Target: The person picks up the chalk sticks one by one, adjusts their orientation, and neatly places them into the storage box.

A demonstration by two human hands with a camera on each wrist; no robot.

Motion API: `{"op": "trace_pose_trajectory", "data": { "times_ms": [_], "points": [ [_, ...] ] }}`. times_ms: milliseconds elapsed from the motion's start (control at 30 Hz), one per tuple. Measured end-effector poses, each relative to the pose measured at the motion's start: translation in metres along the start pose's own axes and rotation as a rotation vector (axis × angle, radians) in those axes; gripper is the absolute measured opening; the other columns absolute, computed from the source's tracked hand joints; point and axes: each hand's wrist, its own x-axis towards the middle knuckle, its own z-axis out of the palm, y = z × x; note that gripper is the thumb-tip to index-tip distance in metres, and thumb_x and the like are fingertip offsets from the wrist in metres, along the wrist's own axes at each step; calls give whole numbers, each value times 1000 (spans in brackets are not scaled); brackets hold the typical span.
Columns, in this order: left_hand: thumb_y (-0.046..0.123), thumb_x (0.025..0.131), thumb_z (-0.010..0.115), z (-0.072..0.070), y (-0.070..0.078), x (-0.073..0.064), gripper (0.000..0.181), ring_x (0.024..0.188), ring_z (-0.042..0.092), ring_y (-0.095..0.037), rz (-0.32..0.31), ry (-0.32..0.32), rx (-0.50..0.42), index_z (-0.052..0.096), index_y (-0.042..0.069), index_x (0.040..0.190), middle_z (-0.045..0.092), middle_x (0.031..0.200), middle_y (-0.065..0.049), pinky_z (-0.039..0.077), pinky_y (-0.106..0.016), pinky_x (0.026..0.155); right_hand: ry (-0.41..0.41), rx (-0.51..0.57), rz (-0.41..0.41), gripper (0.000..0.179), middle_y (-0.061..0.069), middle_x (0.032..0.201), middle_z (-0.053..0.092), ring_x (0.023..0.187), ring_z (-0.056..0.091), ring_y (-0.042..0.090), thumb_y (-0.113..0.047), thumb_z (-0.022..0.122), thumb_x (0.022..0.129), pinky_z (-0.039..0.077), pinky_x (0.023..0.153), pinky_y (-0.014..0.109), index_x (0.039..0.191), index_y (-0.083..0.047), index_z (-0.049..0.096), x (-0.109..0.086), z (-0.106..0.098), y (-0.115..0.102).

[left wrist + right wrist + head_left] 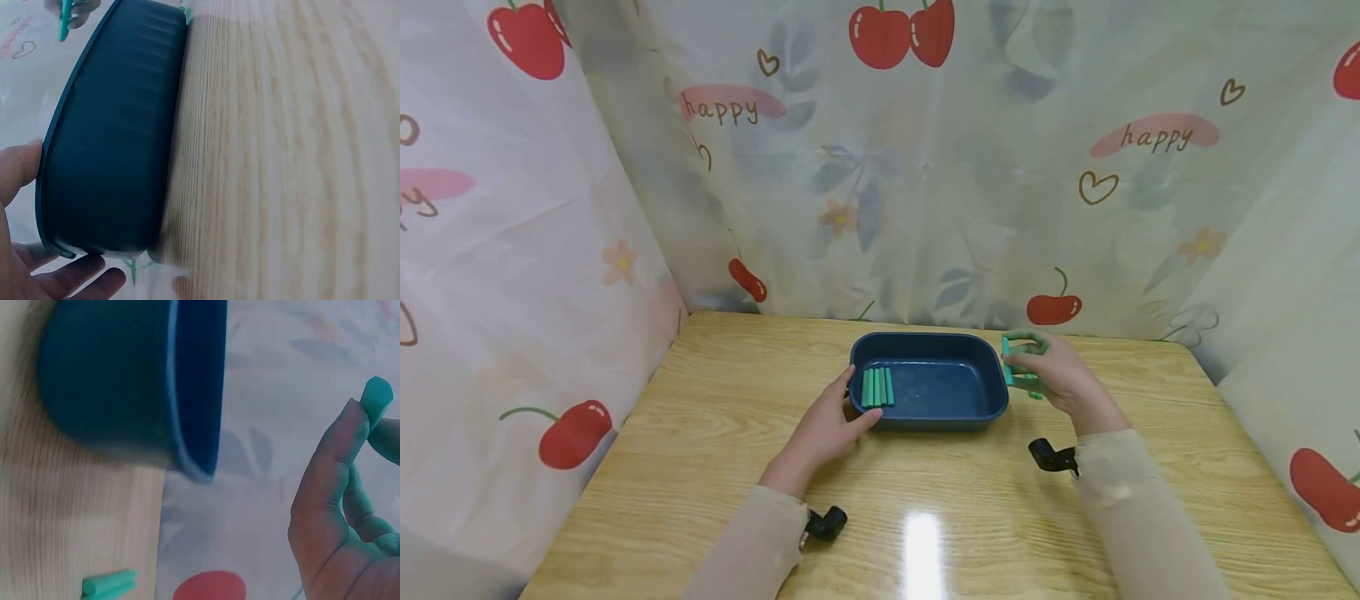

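Note:
A dark blue plastic basin sits on the table, with several green chalk sticks side by side in its left end. My left hand holds the basin's left end, the thumb at the near rim and the fingers around the end wall, as the left wrist view also shows. Just off the right end, my right hand pinches one green chalk stick between thumb and fingers, roughly at rim height. More green chalk lies on the table beneath the right hand, partly hidden by it in the head view.
The wooden table ends at a printed curtain behind, with curtains at both sides too. A black wrist camera sits at the right cuff and another black camera at the left.

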Motion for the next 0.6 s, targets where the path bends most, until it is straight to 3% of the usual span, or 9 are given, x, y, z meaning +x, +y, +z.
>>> {"op": "trace_pose_trajectory", "data": {
  "times_ms": [600],
  "points": [
    [50, 91, 70, 1, 0, 0, 90, 146, 34, -29, -7, 4, -8, 20, 22, 162, 29, 163, -7, 32, -52, 115, -44, 60, -8, 55, 15, 117, 51, 92, 57, 22, -5, 60, 97, 57, 76, 32, 146, 3, 38, 22, 42, -7]
  ]
}}
